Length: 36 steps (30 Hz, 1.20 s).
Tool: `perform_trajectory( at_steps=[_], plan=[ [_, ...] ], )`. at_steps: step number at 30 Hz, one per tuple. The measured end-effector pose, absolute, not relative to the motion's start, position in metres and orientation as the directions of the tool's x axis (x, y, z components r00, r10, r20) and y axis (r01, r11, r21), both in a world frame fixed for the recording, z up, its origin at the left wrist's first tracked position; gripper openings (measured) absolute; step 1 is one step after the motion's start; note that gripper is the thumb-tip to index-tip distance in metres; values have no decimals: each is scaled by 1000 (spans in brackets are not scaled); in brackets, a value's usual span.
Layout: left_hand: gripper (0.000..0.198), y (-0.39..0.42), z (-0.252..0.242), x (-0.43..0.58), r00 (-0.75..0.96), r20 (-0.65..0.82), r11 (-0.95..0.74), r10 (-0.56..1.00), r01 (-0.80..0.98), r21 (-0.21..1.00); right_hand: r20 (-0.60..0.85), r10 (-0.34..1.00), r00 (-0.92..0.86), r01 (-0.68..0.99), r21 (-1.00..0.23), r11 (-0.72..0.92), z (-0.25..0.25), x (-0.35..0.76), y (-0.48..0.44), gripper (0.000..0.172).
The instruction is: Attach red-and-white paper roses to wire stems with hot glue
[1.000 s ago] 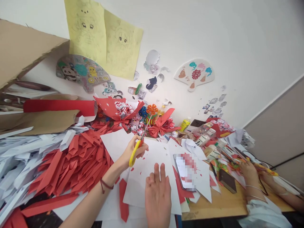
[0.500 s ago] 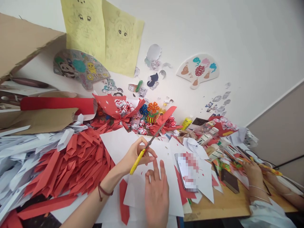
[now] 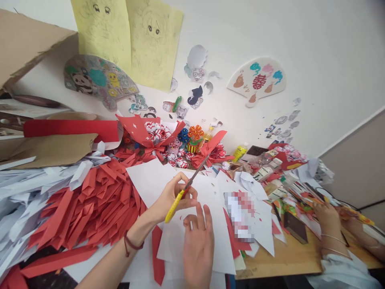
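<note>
My left hand [image 3: 177, 194], with a dark red cord bracelet at its wrist, grips yellow-handled scissors [image 3: 192, 180]. The blades point up and to the right, toward the red-wrapped flowers. Just below its fingertips is my right hand [image 3: 198, 241], holding nothing I can see, fingers raised and partly bent; whether the two hands touch is unclear. Both hover over white paper sheets [image 3: 173, 245] spread on the table. A folded red paper strip [image 3: 158, 257] lies beneath my left forearm's side.
Left are heaps of folded red strips [image 3: 90, 204] and white strips [image 3: 18, 208]. Paper flower bouquets [image 3: 158, 134] stand along the wall. A phone [image 3: 233, 212] with a blurred screen lies to the right. Beyond it, another person's hand [image 3: 326, 218] works among bottles and clutter.
The view has shifted slightly, so the wall and the items on the right sit farther right. My hands and the scissors hold almost the same pose.
</note>
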<state>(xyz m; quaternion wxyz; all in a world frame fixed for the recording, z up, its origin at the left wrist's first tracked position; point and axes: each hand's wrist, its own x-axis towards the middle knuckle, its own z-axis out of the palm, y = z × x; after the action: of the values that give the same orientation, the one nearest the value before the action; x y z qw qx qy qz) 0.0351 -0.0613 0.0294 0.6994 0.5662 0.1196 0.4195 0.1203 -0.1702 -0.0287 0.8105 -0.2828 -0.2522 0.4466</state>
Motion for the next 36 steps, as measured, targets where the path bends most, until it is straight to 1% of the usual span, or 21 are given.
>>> perform_trajectory(
  at_steps=[9, 12, 23, 30, 33, 36],
  plan=[
    [52, -61, 22, 36, 604, 288, 16, 743, -447, 895, 169, 872, 459, -574, -693, 437, -27, 119, -171, 38],
    [49, -61, 20, 37, 596, 303, 3, 744, -456, 890, 192, 872, 451, -567, -693, 445, -27, 119, -172, 37],
    [50, -61, 20, 39, 604, 325, 7, 728, -481, 877, 275, 855, 440, -549, -671, 498, -32, 120, -169, 35],
    [50, -63, 19, 39, 601, 318, 9, 733, -477, 879, 260, 860, 439, -575, -654, 491, -33, 120, -171, 35],
    [50, -64, 22, 41, 598, 315, 17, 737, -482, 876, 239, 867, 438, -618, -620, 483, -32, 121, -170, 36],
    [50, -66, 25, 43, 567, 327, 15, 756, -514, 858, 181, 886, 427, -686, -574, 447, -32, 122, -170, 36]
  ],
)
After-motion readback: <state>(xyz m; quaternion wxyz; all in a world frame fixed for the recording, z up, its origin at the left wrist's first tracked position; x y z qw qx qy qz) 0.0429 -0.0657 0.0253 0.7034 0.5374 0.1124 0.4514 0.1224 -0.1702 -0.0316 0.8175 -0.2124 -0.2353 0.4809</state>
